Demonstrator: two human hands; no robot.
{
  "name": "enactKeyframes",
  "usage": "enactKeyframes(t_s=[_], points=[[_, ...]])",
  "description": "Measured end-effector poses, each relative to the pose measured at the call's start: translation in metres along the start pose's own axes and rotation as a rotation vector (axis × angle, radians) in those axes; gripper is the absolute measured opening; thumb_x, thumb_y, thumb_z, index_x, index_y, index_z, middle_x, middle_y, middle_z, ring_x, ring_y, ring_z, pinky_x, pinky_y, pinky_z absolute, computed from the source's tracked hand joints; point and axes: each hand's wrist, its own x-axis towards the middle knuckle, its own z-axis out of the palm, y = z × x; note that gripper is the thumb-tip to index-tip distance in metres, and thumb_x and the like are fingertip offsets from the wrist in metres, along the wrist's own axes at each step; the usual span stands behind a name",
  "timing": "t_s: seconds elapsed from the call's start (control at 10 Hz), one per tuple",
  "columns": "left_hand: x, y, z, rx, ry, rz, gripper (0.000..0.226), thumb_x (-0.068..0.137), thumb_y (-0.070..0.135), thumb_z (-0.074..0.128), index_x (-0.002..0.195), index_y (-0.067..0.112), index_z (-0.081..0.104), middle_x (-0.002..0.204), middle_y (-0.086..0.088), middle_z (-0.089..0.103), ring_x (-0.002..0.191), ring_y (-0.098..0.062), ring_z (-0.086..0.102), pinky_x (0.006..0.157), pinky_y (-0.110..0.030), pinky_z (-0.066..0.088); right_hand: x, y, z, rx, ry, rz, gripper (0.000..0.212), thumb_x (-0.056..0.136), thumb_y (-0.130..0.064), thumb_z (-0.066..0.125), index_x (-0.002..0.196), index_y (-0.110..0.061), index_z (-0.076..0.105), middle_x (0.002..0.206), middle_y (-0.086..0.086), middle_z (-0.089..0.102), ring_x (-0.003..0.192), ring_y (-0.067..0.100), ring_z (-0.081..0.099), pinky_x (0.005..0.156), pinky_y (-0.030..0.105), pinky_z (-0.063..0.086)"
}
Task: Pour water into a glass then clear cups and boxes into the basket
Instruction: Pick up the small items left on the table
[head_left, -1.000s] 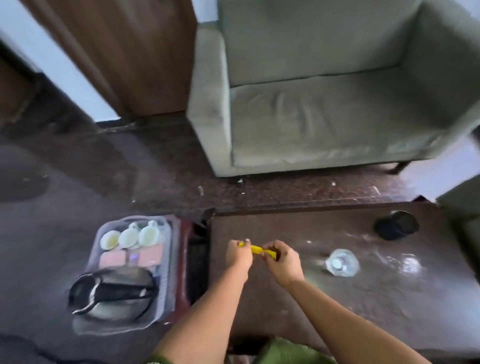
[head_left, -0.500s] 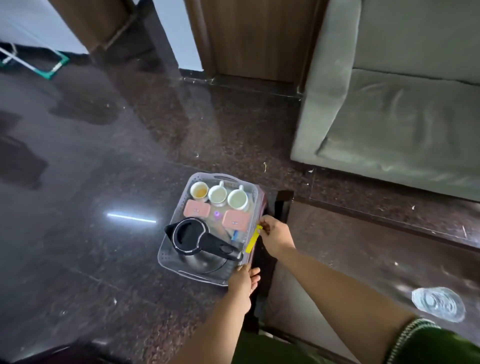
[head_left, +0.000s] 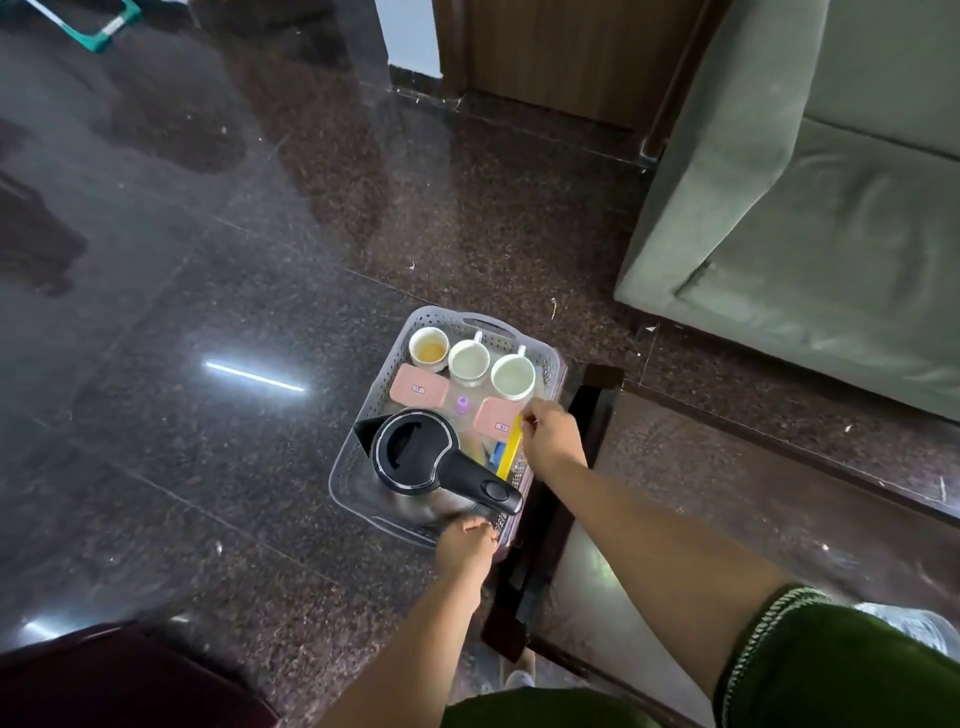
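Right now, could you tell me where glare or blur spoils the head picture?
Head view: a bright streak of glare on the polished floor left of the basket; straight edges bow near the frame borders; the cups and both hands stay sharp.

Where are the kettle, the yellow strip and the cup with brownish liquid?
kettle (head_left: 415, 451): head view, on its black lid.
yellow strip (head_left: 510, 451): head view, mid-length, below the right hand (head_left: 551, 434).
cup with brownish liquid (head_left: 429, 349): head view, on the liquid inside.
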Motion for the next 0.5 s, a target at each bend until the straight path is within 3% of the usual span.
enactKeyframes(t_s=[0.1, 0.2, 0.3, 0.4, 0.5], points=[[0.008, 0.001, -0.002, 0.105, -0.018, 0.013, 0.03, 0.091, 0.006, 0.055, 0.119, -0.002, 0.061, 0.087, -0.004, 0.064, 0.084, -0.017, 0.059, 0.081, -0.03, 0.052, -0.012, -0.001, 0.013, -0.382, -0.16, -0.113, 0.019, 0.089, -0.005, 0.052, 0.105, -0.008, 0.062, 0.105, 0.016, 0.068, 0.095, 0.036, 0.065, 0.075, 0.033, 0.05], [0.003, 0.004, -0.003, 0.14, -0.026, 0.014, 0.032, 0.092, 0.004, 0.054, 0.123, -0.001, 0.058, 0.108, -0.015, 0.068, 0.091, -0.024, 0.065, 0.071, -0.025, 0.048, -0.01, 0.001, 0.017, -0.57, -0.162, -0.18, 0.026, 0.089, -0.007, 0.056, 0.111, -0.014, 0.066, 0.11, 0.013, 0.065, 0.104, 0.032, 0.059, 0.083, 0.034, 0.05], [0.001, 0.005, -0.003, 0.137, 0.001, 0.034, 0.033, 0.091, 0.003, 0.055, 0.124, -0.002, 0.058, 0.112, -0.016, 0.068, 0.109, -0.032, 0.065, 0.055, -0.015, 0.045, -0.009, 0.002, 0.016, -0.75, -0.175, -0.284, 0.029, 0.088, -0.01, 0.06, 0.115, -0.017, 0.069, 0.114, 0.007, 0.06, 0.111, 0.028, 0.048, 0.084, 0.037, 0.047], [0.006, 0.0, -0.001, 0.123, 0.006, 0.017, 0.028, 0.091, 0.003, 0.055, 0.119, -0.002, 0.06, 0.115, -0.018, 0.067, 0.106, -0.033, 0.065, 0.061, -0.021, 0.047, -0.015, 0.01, 0.012, -0.721, -0.187, -0.3, 0.03, 0.088, -0.012, 0.06, 0.115, -0.022, 0.068, 0.118, 0.005, 0.053, 0.112, 0.027, 0.044, 0.089, 0.037, 0.043], [0.005, -0.003, -0.002, 0.166, 0.023, 0.068, 0.025, 0.091, 0.01, 0.056, 0.114, 0.002, 0.064, 0.118, -0.018, 0.067, 0.1, -0.028, 0.064, 0.079, -0.033, 0.054, -0.022, 0.016, 0.007, -0.559, -0.122, -0.281, 0.031, 0.095, -0.017, 0.05, 0.122, -0.023, 0.064, 0.122, 0.005, 0.052, 0.113, 0.027, 0.043, 0.091, 0.038, 0.041]])
